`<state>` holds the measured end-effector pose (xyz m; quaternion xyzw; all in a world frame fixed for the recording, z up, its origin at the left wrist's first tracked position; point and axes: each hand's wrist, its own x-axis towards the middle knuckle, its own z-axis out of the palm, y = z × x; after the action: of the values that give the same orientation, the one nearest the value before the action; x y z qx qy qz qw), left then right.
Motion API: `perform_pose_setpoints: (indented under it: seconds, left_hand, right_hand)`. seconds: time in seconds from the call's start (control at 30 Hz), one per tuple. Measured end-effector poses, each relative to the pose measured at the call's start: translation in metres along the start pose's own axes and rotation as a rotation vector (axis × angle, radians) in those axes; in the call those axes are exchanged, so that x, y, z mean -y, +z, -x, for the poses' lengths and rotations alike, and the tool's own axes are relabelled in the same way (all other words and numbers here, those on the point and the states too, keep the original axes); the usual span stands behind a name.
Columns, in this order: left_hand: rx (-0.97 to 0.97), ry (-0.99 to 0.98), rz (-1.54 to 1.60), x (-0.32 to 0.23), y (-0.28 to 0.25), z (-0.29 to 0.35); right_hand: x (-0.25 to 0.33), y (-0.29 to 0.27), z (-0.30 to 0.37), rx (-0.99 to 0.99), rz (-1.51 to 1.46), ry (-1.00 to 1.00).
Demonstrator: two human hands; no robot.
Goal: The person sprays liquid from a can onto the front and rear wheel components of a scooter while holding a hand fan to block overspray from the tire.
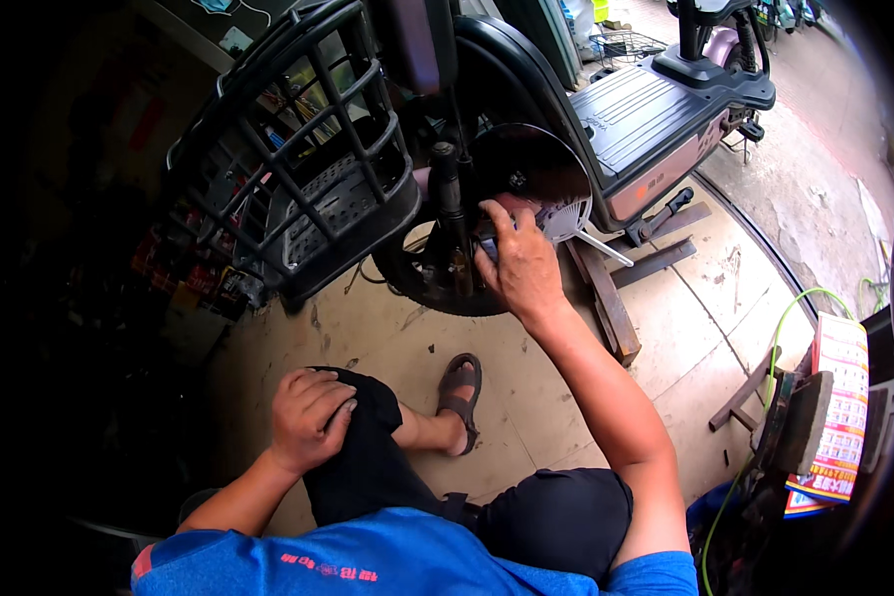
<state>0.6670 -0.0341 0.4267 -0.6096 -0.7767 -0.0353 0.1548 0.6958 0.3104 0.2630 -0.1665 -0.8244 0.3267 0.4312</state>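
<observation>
My right hand (519, 260) reaches to the lower front fork (451, 194) of an electric scooter. Its thumb and fingers curl round a small part beside the fork; the palm side is hidden, so what they grip cannot be made out. Behind the fork is the black front tyre (407, 273). Just beyond the fingers sits a round, dark, glossy disc (541, 164) with a pale slotted section and a light rod sticking out. My left hand (311, 417) rests on my left knee with its fingers curled in, and no object shows in it.
A black front basket (313, 189) juts out at upper left. The scooter's ribbed footboard (646, 104) lies at upper right. Rusty metal bars (606, 308) rest on the tiled floor (526, 397). At right, a green cable (780, 328) runs by a colourful printed sheet (839, 407).
</observation>
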Motion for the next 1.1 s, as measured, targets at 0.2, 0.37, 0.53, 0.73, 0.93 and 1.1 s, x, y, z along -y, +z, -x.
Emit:
perform_pose_setpoints:
  seconds: [0.2,0.37,0.53,0.73,0.93,1.1]
  left_hand:
    - [0.0,-0.015,0.021,0.004,-0.002,0.002]
    - [-0.017,-0.018,0.012,0.007,0.001,0.006]
    - [-0.016,-0.02,0.016,0.007,-0.002,0.005]
    - [-0.044,-0.026,0.028,0.007,0.0,0.005]
    - [-0.057,-0.047,0.037,0.009,-0.005,0.014]
    - [-0.091,-0.024,0.051,0.01,-0.004,0.019]
  right_hand:
    - [-0.002,0.003,0.023,0.166,0.039,0.046]
    - [-0.004,-0.003,0.029,0.068,0.009,0.003]
    - [0.004,-0.013,0.003,0.094,0.064,-0.002]
    - [-0.013,0.02,0.061,0.281,0.071,0.074]
    - [-0.007,0.008,0.038,0.028,0.022,0.003]
    - [-0.007,0.029,0.072,0.285,0.051,0.094]
